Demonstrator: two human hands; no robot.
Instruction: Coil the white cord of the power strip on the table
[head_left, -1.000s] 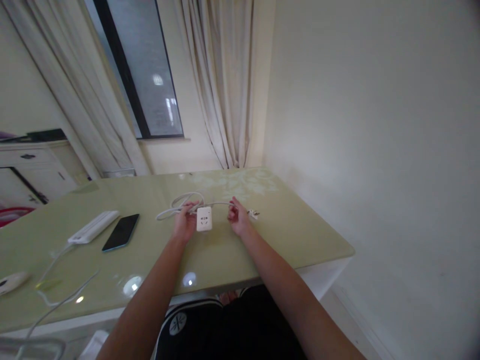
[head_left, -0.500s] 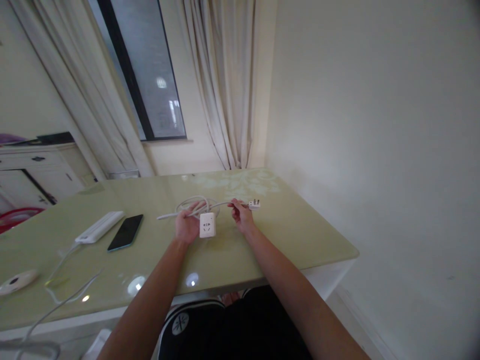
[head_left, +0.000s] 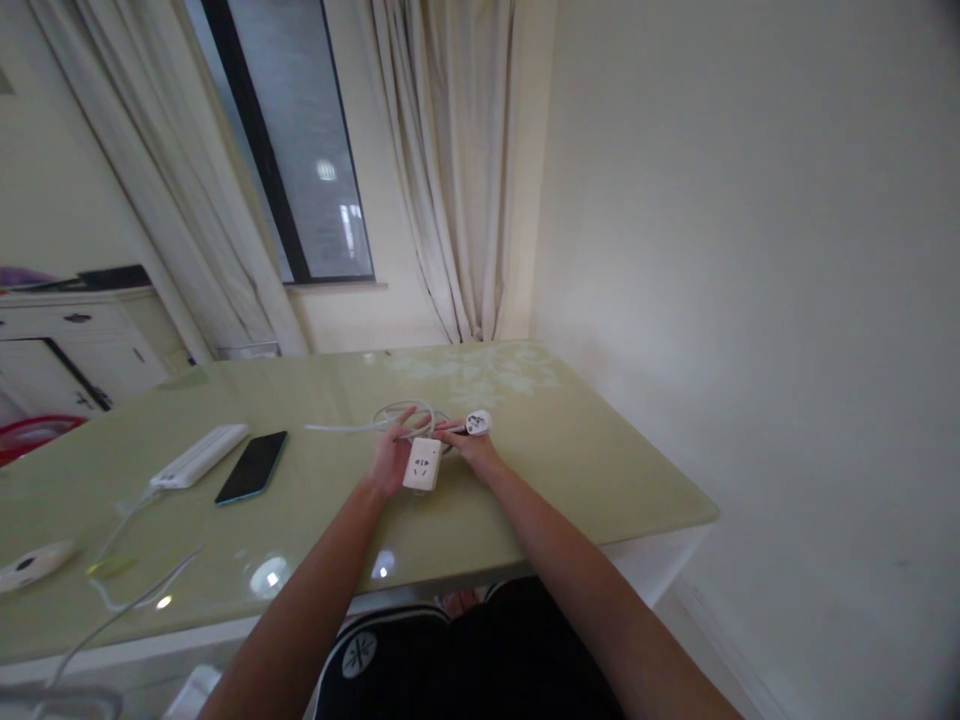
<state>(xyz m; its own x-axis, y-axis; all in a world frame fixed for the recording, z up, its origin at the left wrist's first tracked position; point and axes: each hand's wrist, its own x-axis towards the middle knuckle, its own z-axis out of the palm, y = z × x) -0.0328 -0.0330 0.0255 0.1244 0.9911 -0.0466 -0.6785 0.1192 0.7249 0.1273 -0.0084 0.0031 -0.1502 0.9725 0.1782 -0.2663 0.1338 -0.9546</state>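
Just below the frame's centre, the left hand (head_left: 388, 464) holds the white coiled cord (head_left: 346, 428) in curved fingers, its socket block (head_left: 423, 466) between both hands; the right hand (head_left: 468, 446) pinches the cord, the plug (head_left: 478, 423) just right of its fingertips, above the bench (head_left: 592, 480).

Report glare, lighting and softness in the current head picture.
Head view: white glare spots the glossy tabletop near its front edge; light patches also show in the window; the wall dims toward the upper right corner; the plug looks slightly soft, yet the socket block's dark slots are visible.
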